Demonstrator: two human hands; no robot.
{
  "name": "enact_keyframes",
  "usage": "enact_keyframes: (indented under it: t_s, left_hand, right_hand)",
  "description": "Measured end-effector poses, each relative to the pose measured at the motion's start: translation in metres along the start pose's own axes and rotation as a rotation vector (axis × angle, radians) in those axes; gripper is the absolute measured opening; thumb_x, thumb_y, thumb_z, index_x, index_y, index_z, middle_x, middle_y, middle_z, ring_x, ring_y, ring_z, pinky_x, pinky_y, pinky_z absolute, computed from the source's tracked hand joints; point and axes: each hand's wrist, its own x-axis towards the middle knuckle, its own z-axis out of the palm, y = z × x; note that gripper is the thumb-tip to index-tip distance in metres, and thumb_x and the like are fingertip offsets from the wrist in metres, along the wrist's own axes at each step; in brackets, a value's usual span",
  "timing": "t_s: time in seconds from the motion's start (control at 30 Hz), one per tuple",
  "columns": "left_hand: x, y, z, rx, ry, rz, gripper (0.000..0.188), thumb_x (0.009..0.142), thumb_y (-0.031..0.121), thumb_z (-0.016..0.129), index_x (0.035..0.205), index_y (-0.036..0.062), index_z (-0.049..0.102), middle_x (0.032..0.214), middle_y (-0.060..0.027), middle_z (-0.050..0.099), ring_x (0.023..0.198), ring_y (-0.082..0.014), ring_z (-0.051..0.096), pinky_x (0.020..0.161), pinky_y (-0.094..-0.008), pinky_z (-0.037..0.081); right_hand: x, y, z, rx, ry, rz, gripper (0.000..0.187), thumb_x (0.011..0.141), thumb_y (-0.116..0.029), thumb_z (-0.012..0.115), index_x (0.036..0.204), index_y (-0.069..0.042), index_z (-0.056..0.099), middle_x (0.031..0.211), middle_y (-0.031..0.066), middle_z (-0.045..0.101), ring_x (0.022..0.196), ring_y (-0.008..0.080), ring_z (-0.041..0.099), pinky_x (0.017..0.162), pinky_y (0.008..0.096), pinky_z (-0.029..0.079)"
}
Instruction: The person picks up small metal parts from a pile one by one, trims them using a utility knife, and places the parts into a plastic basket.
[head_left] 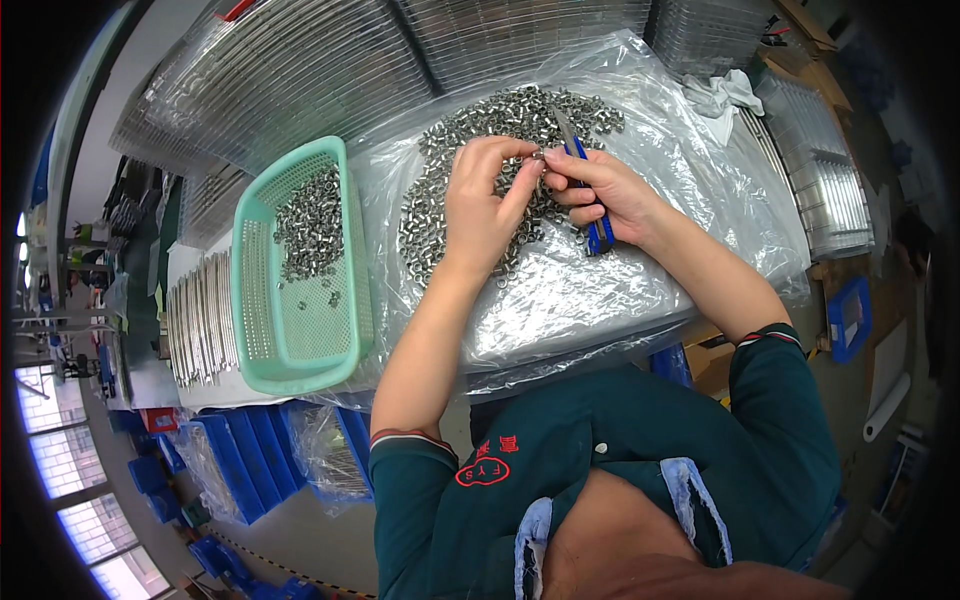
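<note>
Over a wide heap of small metal rings (432,215), my two hands meet at their fingertips. My left hand (482,200) pinches a small shiny metal ring (540,156) between thumb and forefinger. My right hand (612,195) is closed round a blue utility knife (601,238), its blade pointing away from me. The thumb and forefinger of that hand also reach the pinched ring. Most of the knife's handle is hidden by my fingers. Clear plastic sheeting (545,300) lies under the heap.
A mint-green plastic basket (300,375), partly filled with similar rings, stands left of the heap. Stacked clear trays (290,80) line the back, with more trays (825,195) at the right. A white cloth (725,100) lies at the back right. Blue bins (245,460) stand below the table's left edge.
</note>
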Motion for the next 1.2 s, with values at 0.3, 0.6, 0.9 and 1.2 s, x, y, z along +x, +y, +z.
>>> enact_keyframes:
  t_s: [0.3,0.6,0.9,1.2]
  left_hand:
    - [0.0001,0.0019,-0.0018,0.014,-0.03,-0.021,0.013,0.077,0.01,0.063,0.089,0.0041,0.062,0.089,-0.0081,0.059,0.086,-0.0204,0.055,0.075,-0.0299,0.044]
    - [0.0027,0.0025,-0.0024,0.075,-0.023,0.08,0.014,0.074,0.004,0.064,0.088,0.0047,0.061,0.089,-0.0076,0.059,0.086,-0.0208,0.055,0.075,-0.0304,0.044]
    - [0.0003,0.0014,-0.0007,-0.006,-0.03,-0.001,0.014,0.076,0.006,0.063,0.09,0.0031,0.061,0.092,-0.0083,0.058,0.086,-0.0184,0.056,0.074,-0.0279,0.045]
    - [0.0004,0.0017,-0.0013,0.044,-0.029,0.028,0.016,0.076,0.007,0.064,0.091,0.0035,0.062,0.092,-0.0092,0.058,0.086,-0.0199,0.056,0.074,-0.0286,0.045]
  right_hand:
    - [0.0008,0.0001,-0.002,-0.017,0.009,0.001,0.017,0.085,-0.022,0.058,0.079,-0.007,0.051,0.068,-0.0042,0.05,0.047,-0.0029,0.037,0.033,0.0107,0.027]
    - [0.0005,0.0004,-0.0009,0.02,0.009,0.014,0.014,0.087,-0.021,0.055,0.087,-0.008,0.05,0.07,-0.0035,0.05,0.047,-0.0028,0.038,0.034,0.0106,0.027]
    - [0.0018,0.0006,-0.0034,0.029,0.012,0.012,0.014,0.086,-0.021,0.056,0.085,-0.007,0.051,0.069,-0.0037,0.05,0.047,-0.0026,0.037,0.034,0.0109,0.027]
    - [0.0005,0.0001,-0.0015,0.02,0.007,-0.002,0.017,0.085,-0.022,0.058,0.084,-0.007,0.051,0.07,-0.0038,0.049,0.048,-0.0026,0.038,0.034,0.0107,0.027]
